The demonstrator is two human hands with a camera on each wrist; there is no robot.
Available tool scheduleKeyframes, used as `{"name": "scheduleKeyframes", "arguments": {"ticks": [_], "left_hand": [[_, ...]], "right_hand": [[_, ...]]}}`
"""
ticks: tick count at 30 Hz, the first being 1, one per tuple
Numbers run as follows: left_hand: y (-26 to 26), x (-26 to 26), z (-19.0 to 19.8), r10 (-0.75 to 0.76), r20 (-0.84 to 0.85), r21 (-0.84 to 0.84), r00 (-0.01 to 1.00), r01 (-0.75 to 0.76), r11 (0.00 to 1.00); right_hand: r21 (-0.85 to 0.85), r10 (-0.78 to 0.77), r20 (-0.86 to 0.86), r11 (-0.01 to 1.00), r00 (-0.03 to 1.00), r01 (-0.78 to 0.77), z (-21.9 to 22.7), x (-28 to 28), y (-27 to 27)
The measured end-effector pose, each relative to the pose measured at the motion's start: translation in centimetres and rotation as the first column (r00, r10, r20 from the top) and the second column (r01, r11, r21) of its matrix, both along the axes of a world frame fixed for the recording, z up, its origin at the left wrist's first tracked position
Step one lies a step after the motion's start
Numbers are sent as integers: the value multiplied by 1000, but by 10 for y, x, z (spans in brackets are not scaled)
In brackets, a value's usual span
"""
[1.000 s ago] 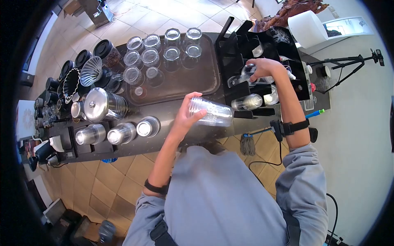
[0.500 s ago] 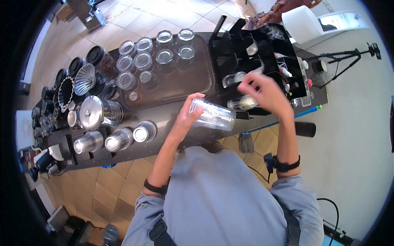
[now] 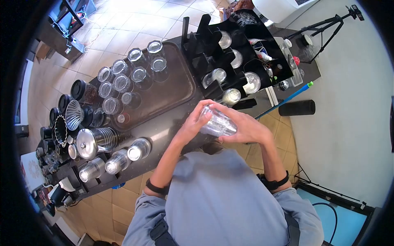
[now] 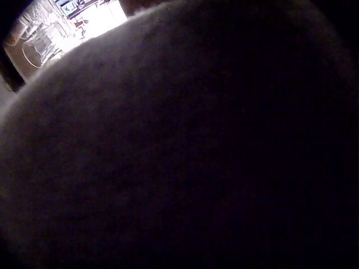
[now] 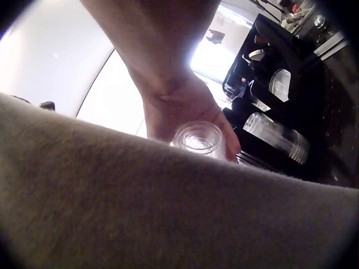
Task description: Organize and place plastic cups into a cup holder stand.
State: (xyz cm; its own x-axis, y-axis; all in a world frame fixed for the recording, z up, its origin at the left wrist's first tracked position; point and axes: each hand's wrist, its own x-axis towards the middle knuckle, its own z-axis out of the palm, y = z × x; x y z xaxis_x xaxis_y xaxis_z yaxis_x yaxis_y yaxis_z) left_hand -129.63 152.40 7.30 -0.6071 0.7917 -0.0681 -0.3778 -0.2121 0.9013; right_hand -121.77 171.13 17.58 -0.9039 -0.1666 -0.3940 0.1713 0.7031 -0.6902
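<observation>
Left hand [image 3: 192, 123], right hand [image 3: 242, 128] grip clear cup stack [image 3: 217, 123] above counter [image 3: 164, 131].

The head view is bright, with daylight glaring off the far floor [image 3: 123, 16], strong fisheye bending and black corners. The left wrist view is almost wholly dark and blurred. The right wrist view is backlit, its near half soft grey blur.
</observation>
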Motion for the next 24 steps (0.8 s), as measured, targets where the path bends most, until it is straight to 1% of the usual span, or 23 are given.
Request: {"name": "scheduleKeyframes", "arguments": {"ticks": [2,4,6,7,9,10,12,14,15,16,18,20,21,22,23,24], "left_hand": [[2,0,-1,-14,-5,0,1000,14,1000],[3,0,-2,-20,-9,0,1000,20,1000],[-1,-2,-7,62,-43,-49,997,-64,997],[-4,-4,-12,70,-41,-49,997,-72,996],[-11,-9,-20,256,160,-57,953,-250,967],[-16,-10,-21,264,162,-60,951,-258,964],[-25,-14,-23,399,241,-23,885,-405,914],[-34,-14,-28,421,241,-29,875,-427,904],[-38,-13,-25,444,245,-45,862,-448,893],[-40,-13,-23,467,247,-60,849,-468,882],[-43,-8,-21,481,257,-68,838,-480,874],[-45,-3,-19,498,265,-72,825,-498,864],[-47,1,-19,482,282,-57,829,-487,871],[-49,5,-20,466,299,-42,833,-476,878],[-51,9,-22,471,296,-43,831,-480,876],[-53,13,-21,484,295,-46,824,-494,868]], "right_hand": [[-56,0,-28,998,1000,-1,-1,2,4],[-57,20,-22,998,1000,-21,1,3,10],[-57,50,-15,997,999,-51,10,3,18],[-40,60,30,997,998,-59,22,2,23],[-15,75,107,997,992,-73,48,0,40],[-18,84,109,996,991,-82,61,-1,51],[141,33,-18,989,999,-30,87,-8,69],[186,-16,-92,982,996,33,108,-31,76],[235,-6,-117,971,993,33,106,-44,85],[345,6,-119,938,993,35,105,-60,83],[415,23,-17,910,1000,-14,87,-98,86],[631,90,68,768,994,-113,60,-131,84],[615,84,122,776,989,-142,49,-144,82],[613,96,122,776,988,-151,36,-154,82],[647,133,166,733,977,-209,23,-163,82],[676,168,210,686,963,-267,20,-169,73]]}}
